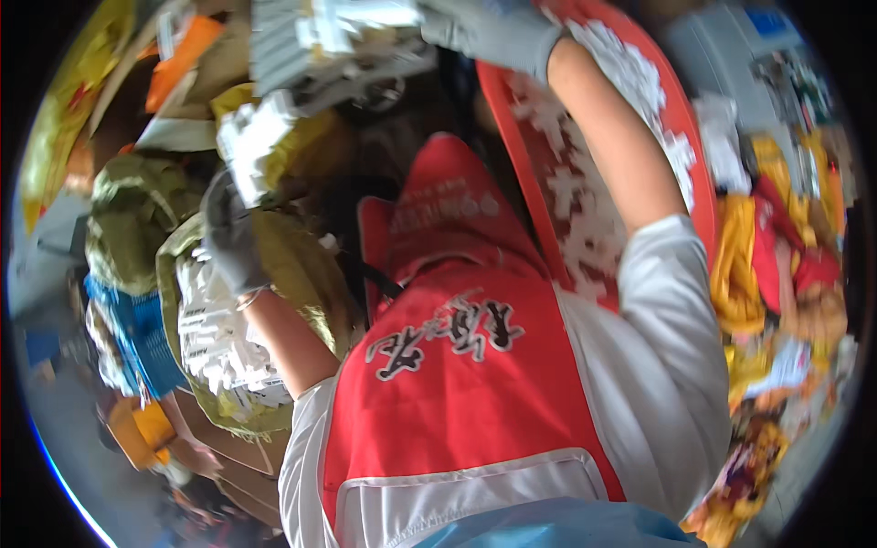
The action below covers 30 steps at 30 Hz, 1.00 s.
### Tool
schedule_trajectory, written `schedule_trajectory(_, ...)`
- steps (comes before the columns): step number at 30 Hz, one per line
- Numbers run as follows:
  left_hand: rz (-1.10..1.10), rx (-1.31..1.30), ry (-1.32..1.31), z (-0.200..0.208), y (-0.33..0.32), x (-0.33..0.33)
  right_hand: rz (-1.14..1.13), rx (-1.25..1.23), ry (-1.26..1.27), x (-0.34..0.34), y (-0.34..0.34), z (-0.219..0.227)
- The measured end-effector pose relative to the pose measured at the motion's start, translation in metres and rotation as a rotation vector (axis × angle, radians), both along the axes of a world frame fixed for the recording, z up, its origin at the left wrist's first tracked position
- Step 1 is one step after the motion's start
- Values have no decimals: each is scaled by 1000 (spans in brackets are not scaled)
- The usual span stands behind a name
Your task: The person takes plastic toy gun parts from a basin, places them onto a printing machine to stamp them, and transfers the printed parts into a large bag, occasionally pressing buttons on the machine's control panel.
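My left hand (230, 233), in a grey glove, reaches over an olive woven sack (279, 242) half full of small white pieces (219, 333). Its blurred fingers lie along the lower end of a bright white stack of pieces (254, 151); whether they grip it is unclear. At the top edge, my right hand (498, 35), also gloved in grey, stretches its fingers toward a grey metal machine (370, 78) topped with white strips (343, 23). My right forearm crosses a long red tub (504, 110) holding many loose white pieces (571, 196).
A closed olive sack (132, 224) and a blue crate (146, 333) stand at the left, above a cardboard box (142, 429). Yellow and red bags (735, 265) pile up at the right, below a grey bin (731, 55). A red apron (475, 393) covers my front.
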State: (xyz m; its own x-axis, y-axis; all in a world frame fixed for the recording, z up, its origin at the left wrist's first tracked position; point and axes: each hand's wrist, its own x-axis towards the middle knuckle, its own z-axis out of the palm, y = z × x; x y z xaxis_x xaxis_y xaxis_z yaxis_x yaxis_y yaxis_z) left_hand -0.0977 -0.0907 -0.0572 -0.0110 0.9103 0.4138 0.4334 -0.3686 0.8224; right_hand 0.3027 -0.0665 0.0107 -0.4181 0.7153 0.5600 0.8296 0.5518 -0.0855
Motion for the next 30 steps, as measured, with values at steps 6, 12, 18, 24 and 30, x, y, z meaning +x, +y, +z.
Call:
schedule_trajectory(6,-23,-15,7,-11,-21,-34,-613,-483,329,145,-132,-175)
schedule_trajectory(12,102,-92,145,-6,-42,-29,-941,-1010,169,116,-261,-334)
schedule_trajectory(18,195,-6,378,17,-58,-35,-1137,-889,203,103,-237,-417)
schedule_trajectory(24,452,31,526,40,-118,-113,-1066,-785,166,81,-226,-405)
schedule_trajectory(30,683,8,589,34,-123,-132,-997,-719,353,85,-230,-380)
